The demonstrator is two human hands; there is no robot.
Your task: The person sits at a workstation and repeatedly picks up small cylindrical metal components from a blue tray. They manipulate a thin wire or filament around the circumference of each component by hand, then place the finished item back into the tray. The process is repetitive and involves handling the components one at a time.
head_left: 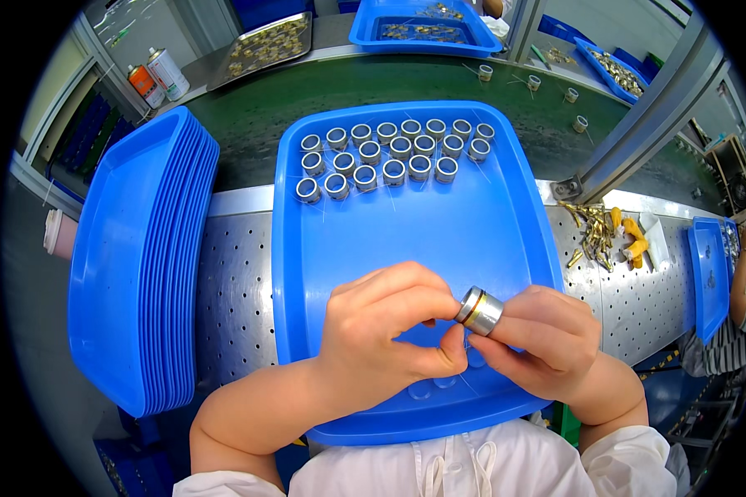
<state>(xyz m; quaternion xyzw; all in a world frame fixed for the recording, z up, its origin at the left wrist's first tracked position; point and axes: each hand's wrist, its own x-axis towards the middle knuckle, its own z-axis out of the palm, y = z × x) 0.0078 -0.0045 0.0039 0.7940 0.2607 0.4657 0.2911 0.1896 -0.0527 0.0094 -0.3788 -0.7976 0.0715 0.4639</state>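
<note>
A short silver metal sleeve (482, 313) with a gold-coloured band is held tilted above the near part of a blue tray (373, 273). The fingertips of my left hand (381, 331) close on its left end, the thumb lying just below. My right hand (547, 340) grips its right end between thumb and fingers. Thin wires show under the fingers, but where they attach is hidden. Several similar sleeves (394, 171) stand in three rows at the tray's far end, with fine wires sticking out. Faint round shapes (420, 389) show near the tray's front.
A stack of blue trays (141, 273) stands at left, near two spray cans (167, 73). Beyond runs a green conveyor belt (249, 124) carrying several sleeves (535, 83). A metal post (638, 116) rises at right, beside brass pieces (590, 232) and orange finger cots (634, 240). Another person's arm (742, 273) is far right.
</note>
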